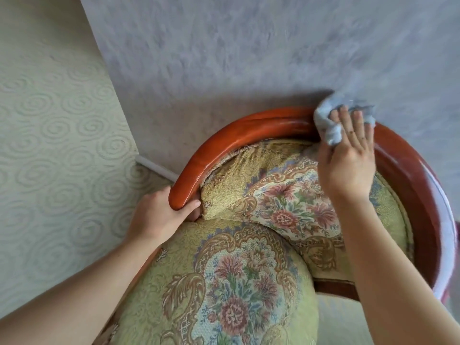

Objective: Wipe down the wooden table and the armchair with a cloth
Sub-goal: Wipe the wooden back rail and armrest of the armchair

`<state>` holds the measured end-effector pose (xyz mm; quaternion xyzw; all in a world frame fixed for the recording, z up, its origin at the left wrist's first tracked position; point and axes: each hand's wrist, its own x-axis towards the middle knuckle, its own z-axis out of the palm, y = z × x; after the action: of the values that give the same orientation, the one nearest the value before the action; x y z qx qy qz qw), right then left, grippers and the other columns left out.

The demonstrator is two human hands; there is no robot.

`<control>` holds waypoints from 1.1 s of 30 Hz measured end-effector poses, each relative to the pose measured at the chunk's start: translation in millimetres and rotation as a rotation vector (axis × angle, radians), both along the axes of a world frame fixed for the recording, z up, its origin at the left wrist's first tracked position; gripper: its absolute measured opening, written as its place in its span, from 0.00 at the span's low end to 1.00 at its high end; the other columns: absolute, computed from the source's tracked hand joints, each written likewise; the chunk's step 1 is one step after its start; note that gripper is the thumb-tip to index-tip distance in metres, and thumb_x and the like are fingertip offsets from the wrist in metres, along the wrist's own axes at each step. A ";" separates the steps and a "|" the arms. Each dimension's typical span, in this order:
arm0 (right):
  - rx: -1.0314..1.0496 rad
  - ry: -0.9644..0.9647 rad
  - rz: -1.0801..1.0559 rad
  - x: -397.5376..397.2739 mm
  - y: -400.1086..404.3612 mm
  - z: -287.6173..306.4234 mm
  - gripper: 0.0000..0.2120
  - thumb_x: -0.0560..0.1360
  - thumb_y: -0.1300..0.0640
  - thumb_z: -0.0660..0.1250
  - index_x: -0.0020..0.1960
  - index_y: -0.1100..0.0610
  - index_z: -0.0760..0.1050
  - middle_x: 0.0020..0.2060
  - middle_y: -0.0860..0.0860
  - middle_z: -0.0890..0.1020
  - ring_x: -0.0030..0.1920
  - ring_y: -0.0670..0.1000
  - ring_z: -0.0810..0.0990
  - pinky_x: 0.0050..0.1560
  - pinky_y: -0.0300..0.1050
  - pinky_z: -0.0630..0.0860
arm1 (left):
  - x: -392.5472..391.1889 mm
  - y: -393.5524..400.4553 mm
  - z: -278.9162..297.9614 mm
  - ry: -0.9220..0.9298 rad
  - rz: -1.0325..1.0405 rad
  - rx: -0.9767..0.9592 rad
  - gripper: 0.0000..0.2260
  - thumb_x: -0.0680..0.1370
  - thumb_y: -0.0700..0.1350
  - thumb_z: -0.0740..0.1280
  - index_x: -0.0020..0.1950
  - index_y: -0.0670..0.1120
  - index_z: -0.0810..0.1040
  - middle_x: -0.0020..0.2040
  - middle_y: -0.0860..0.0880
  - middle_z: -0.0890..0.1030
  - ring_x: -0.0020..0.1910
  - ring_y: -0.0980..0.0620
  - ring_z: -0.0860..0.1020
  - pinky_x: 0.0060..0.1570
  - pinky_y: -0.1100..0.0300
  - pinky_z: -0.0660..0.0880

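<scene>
the right hand (pixel 348 150) presses the cloth (pixel 328 120) flat-fingered on top of the armchair's curved wooden rail (pixel 239 135), which arcs leftward down to the left hand (pixel 161 212) gripping its end.

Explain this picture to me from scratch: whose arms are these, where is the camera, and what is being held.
There is no machine here. A person wears a wide-angle camera on the head, looking forward and down, so the two bare arms you see are their own.

Below them is an armchair with a curved, polished wooden rail around its back and floral upholstery on the seat cushion and back cushion. It stands on pale green carpet against a grey-lilac wall.

The left hand has its grip closed around the near end of the rail, probably to steady the chair. The right hand presses a light blue cloth against the top of the rail at the back, wiping the wood. The cloth looks blurred, which suggests motion.
</scene>
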<state>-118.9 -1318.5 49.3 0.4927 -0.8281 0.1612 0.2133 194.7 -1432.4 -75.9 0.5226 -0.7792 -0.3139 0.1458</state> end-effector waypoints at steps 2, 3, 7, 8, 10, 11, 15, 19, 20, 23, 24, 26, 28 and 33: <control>-0.102 -0.050 -0.141 -12.4 13.8 1.0 0.23 0.81 0.56 0.53 0.74 0.63 0.66 0.74 0.59 0.67 0.76 0.61 0.60 0.77 0.58 0.52 | 0.2 0.1 1.5 -0.006 0.003 0.003 0.18 0.71 0.66 0.72 0.40 0.53 0.75 0.30 0.57 0.76 0.29 0.64 0.71 0.29 0.65 0.63; -0.165 -0.084 -0.200 -11.2 14.5 -1.3 0.23 0.82 0.56 0.54 0.74 0.63 0.66 0.74 0.59 0.67 0.76 0.61 0.60 0.77 0.59 0.52 | 0.2 0.6 2.4 -0.004 0.003 0.004 0.18 0.71 0.66 0.72 0.40 0.53 0.75 0.30 0.57 0.76 0.29 0.63 0.72 0.29 0.65 0.63; -0.304 -0.193 -0.233 29.6 -25.9 -14.8 0.22 0.82 0.55 0.55 0.74 0.64 0.66 0.74 0.60 0.67 0.76 0.65 0.58 0.76 0.63 0.52 | -0.7 2.8 5.9 0.003 -0.006 -0.013 0.17 0.72 0.64 0.73 0.41 0.51 0.76 0.30 0.56 0.76 0.29 0.59 0.73 0.29 0.64 0.66; -0.276 -0.202 -0.152 45.4 -39.8 -20.6 0.22 0.82 0.57 0.57 0.73 0.64 0.67 0.73 0.61 0.67 0.76 0.66 0.58 0.76 0.63 0.52 | -0.8 3.6 6.6 0.009 -0.006 -0.017 0.17 0.72 0.64 0.73 0.41 0.51 0.76 0.30 0.56 0.75 0.29 0.59 0.74 0.29 0.63 0.67; -0.172 -0.199 0.051 80.4 -64.4 -34.3 0.21 0.79 0.61 0.60 0.71 0.65 0.69 0.72 0.61 0.69 0.75 0.66 0.59 0.76 0.63 0.52 | -1.3 4.1 7.2 0.011 -0.002 -0.012 0.17 0.72 0.64 0.73 0.41 0.51 0.77 0.29 0.55 0.76 0.29 0.57 0.75 0.30 0.61 0.70; -0.119 -0.204 0.143 98.5 -73.9 -40.7 0.21 0.79 0.62 0.61 0.70 0.65 0.70 0.72 0.61 0.70 0.76 0.65 0.60 0.77 0.62 0.51 | -1.2 4.3 7.6 0.009 0.006 -0.007 0.17 0.72 0.64 0.72 0.41 0.51 0.77 0.29 0.55 0.76 0.29 0.57 0.75 0.30 0.60 0.70; 0.056 -0.153 0.408 146.9 -90.6 -55.8 0.22 0.77 0.58 0.59 0.68 0.65 0.73 0.69 0.60 0.73 0.75 0.62 0.62 0.77 0.59 0.50 | -2.7 4.8 8.9 0.009 0.038 0.002 0.18 0.71 0.64 0.73 0.35 0.53 0.73 0.27 0.55 0.76 0.28 0.57 0.73 0.29 0.63 0.66; 0.206 -0.001 0.505 124.8 -79.2 -47.2 0.23 0.80 0.56 0.56 0.73 0.62 0.68 0.73 0.57 0.70 0.77 0.57 0.60 0.77 0.55 0.52 | -2.8 3.9 8.4 -0.020 0.040 0.019 0.18 0.71 0.65 0.72 0.37 0.53 0.74 0.30 0.55 0.78 0.32 0.49 0.76 0.32 0.59 0.70; 0.191 0.002 0.479 112.4 -75.4 -40.2 0.23 0.79 0.57 0.57 0.73 0.62 0.69 0.73 0.56 0.70 0.77 0.57 0.61 0.77 0.55 0.53 | -2.4 3.6 8.5 -0.033 0.037 0.021 0.19 0.71 0.66 0.72 0.38 0.52 0.76 0.31 0.54 0.79 0.33 0.49 0.78 0.33 0.57 0.73; 0.034 -0.042 0.209 57.8 -60.1 -15.9 0.22 0.78 0.59 0.59 0.71 0.62 0.70 0.71 0.57 0.72 0.75 0.58 0.64 0.77 0.55 0.54 | -1.5 3.7 9.1 -0.046 0.019 0.022 0.20 0.72 0.68 0.70 0.40 0.51 0.77 0.30 0.52 0.79 0.32 0.50 0.80 0.37 0.53 0.79; -0.029 -0.048 0.092 35.5 -50.9 -8.2 0.22 0.79 0.58 0.57 0.71 0.62 0.70 0.71 0.57 0.72 0.75 0.59 0.64 0.77 0.55 0.54 | -1.5 4.1 9.1 -0.041 0.018 0.022 0.20 0.72 0.68 0.70 0.39 0.51 0.76 0.30 0.52 0.79 0.31 0.50 0.80 0.37 0.52 0.80; -0.112 -0.056 -0.098 -0.7 -27.1 2.2 0.22 0.81 0.54 0.53 0.72 0.62 0.70 0.71 0.57 0.72 0.75 0.59 0.64 0.77 0.56 0.54 | -1.6 4.6 9.0 -0.034 0.015 0.021 0.20 0.72 0.67 0.70 0.38 0.51 0.76 0.29 0.52 0.79 0.31 0.50 0.79 0.36 0.52 0.79; -0.163 -0.059 -0.182 -11.8 -10.9 1.1 0.23 0.83 0.53 0.52 0.73 0.62 0.68 0.72 0.56 0.71 0.76 0.60 0.62 0.77 0.57 0.54 | -1.5 4.1 8.6 -0.034 0.013 0.019 0.20 0.72 0.67 0.70 0.38 0.51 0.76 0.29 0.52 0.79 0.31 0.50 0.79 0.36 0.53 0.79; -0.367 -0.189 -0.223 33.9 -43.0 -22.7 0.23 0.81 0.56 0.55 0.73 0.64 0.67 0.73 0.60 0.69 0.75 0.65 0.60 0.77 0.61 0.50 | -1.6 5.8 8.0 -0.039 0.014 -0.019 0.20 0.72 0.68 0.70 0.39 0.52 0.76 0.29 0.52 0.79 0.31 0.49 0.79 0.36 0.54 0.78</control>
<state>-85.0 -1361.4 26.6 0.3336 -0.8506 0.3299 0.2375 193.0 -1426.7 -68.0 0.5324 -0.7813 -0.2952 0.1377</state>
